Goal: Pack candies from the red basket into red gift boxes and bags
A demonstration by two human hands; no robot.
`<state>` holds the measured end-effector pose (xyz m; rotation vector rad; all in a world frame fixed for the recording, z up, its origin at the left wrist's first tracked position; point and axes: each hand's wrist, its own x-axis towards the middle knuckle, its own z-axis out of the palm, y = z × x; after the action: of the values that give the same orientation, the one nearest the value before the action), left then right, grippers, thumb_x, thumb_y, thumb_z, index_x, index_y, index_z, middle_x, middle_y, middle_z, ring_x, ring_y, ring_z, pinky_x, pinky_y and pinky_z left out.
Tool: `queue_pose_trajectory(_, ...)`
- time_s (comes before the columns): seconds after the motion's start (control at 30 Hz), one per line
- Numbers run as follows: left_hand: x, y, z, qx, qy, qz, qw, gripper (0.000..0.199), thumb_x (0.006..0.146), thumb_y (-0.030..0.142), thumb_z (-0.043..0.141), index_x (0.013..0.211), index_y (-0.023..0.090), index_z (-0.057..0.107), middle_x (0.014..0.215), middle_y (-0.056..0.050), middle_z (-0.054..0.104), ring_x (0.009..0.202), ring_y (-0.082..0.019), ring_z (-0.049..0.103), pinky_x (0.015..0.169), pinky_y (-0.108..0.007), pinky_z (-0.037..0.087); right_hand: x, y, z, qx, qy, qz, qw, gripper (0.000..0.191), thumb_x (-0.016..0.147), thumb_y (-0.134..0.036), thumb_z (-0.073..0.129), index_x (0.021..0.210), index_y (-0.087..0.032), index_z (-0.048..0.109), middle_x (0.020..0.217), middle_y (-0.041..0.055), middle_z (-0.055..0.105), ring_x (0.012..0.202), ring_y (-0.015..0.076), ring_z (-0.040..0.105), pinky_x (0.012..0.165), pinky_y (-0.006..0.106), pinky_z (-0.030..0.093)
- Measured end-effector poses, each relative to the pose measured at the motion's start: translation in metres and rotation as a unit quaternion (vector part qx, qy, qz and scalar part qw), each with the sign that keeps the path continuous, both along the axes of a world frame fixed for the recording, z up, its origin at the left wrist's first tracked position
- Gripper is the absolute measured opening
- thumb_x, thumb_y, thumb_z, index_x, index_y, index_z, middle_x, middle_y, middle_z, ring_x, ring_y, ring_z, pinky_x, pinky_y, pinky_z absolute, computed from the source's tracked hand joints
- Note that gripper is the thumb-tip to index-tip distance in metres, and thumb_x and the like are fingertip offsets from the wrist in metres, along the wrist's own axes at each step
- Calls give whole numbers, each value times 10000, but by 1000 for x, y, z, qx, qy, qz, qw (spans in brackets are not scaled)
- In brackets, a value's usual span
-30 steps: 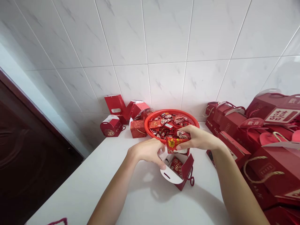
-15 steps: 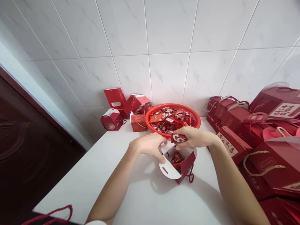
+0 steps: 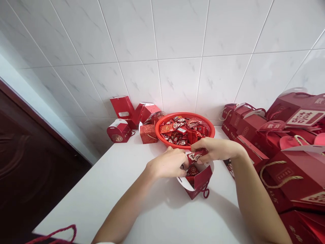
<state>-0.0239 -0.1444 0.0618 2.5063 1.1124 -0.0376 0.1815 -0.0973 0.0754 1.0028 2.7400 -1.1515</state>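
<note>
My right hand pinches a red candy packet just above the open gift box; my left hand curls over the box's near flap, touching the packet. The box sits mid-table, in front of the red basket of candies by the wall. I judge this the filling step: next, lower the packet in and let go.

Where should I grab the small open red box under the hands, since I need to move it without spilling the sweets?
Grip the small red box by its two red side walls, coming straight down from above. Its top is open with the white flap folded out leftward, so it would likely spill if tipped. The cord loop looks too slack.
</note>
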Motion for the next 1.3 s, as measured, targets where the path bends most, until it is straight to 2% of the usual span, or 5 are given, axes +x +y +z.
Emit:
queue_pose_trajectory(0.1,7,-5,-3,38,19,-18,999,171,689,48,558,585,183,542,614,12,552,711,-175,553,801,-334,374,5,-1,1,-2,-5,-9,1000,122,730,-240,625,738,-179,520,724,-7,592,650,137,565,576,230,402)
queue_pose_trajectory(0.43,38,-8,-36,-7,74,-15,997,81,795,150,530,833,208,572,912,-62,706,746,-240,654,524,-309,340,5,-5,-1,-52,-35,-80,995,167,712,-221,601,715,-207,435,691,-3,595,579,156,620,525,255,486)
queue_pose_trajectory(0.67,30,7,-32,-112,57,-38,991,60,778,156,562,747,207,563,905,-37,717,806,-218,665,581,-269,400,6,-2,-2,-33,-51,-80,995,150,728,-223,602,725,-201,454,718,10,624,575,147,605,525,246,444)
queue_pose_trajectory(1.03,23,-18,-8,-47,62,-7,997,380,943,411,442,669,202,602,690,-35,649,644,-189,589,557,-297,332,0,-5,1,-13,-89,-88,992,151,739,-177,597,700,-201,454,676,-6,586,587,144,579,541,254,397)
queue_pose_trajectory(1.3,25,-37,-6,-37,71,-60,995,357,965,321,447,756,197,708,781,-45,689,699,-187,611,550,-297,331,-10,-10,2,96,-106,-19,990,231,762,-206,623,671,-195,410,667,-34,472,635,118,407,568,270,268)
